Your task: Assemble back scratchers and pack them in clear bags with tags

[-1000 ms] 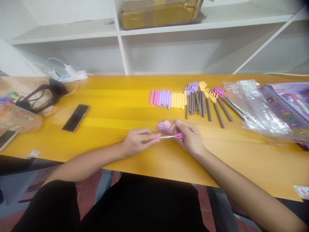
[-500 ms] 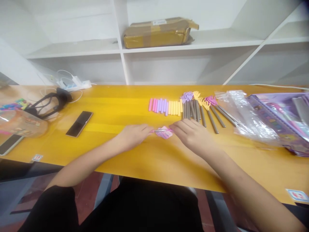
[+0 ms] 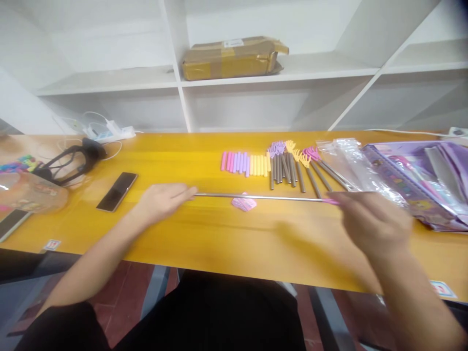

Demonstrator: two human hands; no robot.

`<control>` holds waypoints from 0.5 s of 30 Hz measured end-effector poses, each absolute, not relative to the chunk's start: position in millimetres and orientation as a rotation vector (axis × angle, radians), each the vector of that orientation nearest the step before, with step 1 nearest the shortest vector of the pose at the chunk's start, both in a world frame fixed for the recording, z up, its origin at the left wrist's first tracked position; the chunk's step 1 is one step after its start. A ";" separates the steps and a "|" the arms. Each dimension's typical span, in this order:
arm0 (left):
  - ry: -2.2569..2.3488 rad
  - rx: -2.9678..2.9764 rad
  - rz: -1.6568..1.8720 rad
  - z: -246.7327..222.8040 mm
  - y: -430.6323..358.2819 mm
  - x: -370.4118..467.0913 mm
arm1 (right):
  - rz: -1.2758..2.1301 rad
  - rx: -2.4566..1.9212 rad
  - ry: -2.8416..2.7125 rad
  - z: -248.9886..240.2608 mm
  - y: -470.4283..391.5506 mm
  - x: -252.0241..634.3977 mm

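A thin metal telescopic back scratcher point(image 3: 285, 198) is stretched out level above the desk between my two hands. My left hand point(image 3: 164, 201) pinches its left end. My right hand point(image 3: 376, 222), a little blurred, closes round the other end, where a bit of pink shows; the rest of that end is hidden. Beneath the rod lies a small stack of pink cards point(image 3: 244, 204). Several back scratchers point(image 3: 283, 168) with purple, yellow and magenta claw heads lie beyond. Left of them is a row of pink, purple and yellow sleeves point(image 3: 239, 162).
Clear plastic bags point(image 3: 376, 170) and a purple printed bag point(image 3: 413, 185) lie at the right. A phone point(image 3: 117, 191), a black strapped item point(image 3: 73, 161), an orange translucent container point(image 3: 40, 192) and a power strip point(image 3: 113, 132) are at the left. A cardboard box point(image 3: 230, 61) rests on the shelf.
My hands have moved far apart, the right one most, drawing the short rod out into a long one. The pink cards beneath now show more fully.
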State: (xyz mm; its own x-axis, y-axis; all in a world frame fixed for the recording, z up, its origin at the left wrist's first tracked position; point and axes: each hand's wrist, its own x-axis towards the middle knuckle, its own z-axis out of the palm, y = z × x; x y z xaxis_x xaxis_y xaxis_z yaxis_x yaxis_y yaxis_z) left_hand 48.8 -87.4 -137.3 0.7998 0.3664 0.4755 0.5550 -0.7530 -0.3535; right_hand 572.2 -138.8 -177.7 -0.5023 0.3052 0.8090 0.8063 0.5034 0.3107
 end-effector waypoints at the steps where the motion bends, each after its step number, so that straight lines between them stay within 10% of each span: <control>1: -0.677 -2.517 -0.544 -135.4 -84.5 28.7 | -0.990 -0.903 -1.971 -183.6 -141.3 601.4; 15: -0.908 -2.623 -0.417 -148.4 -89.7 -14.2 | -0.567 -1.569 -1.833 -218.8 -174.2 686.6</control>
State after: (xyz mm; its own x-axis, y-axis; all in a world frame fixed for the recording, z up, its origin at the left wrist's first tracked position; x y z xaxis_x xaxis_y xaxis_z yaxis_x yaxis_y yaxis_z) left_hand -14.2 -89.7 -148.4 0.7535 0.5393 0.3761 0.6368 -0.7409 -0.2135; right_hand 686.6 -174.2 -218.8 -0.0715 0.6963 0.7142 0.9778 0.1902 -0.0875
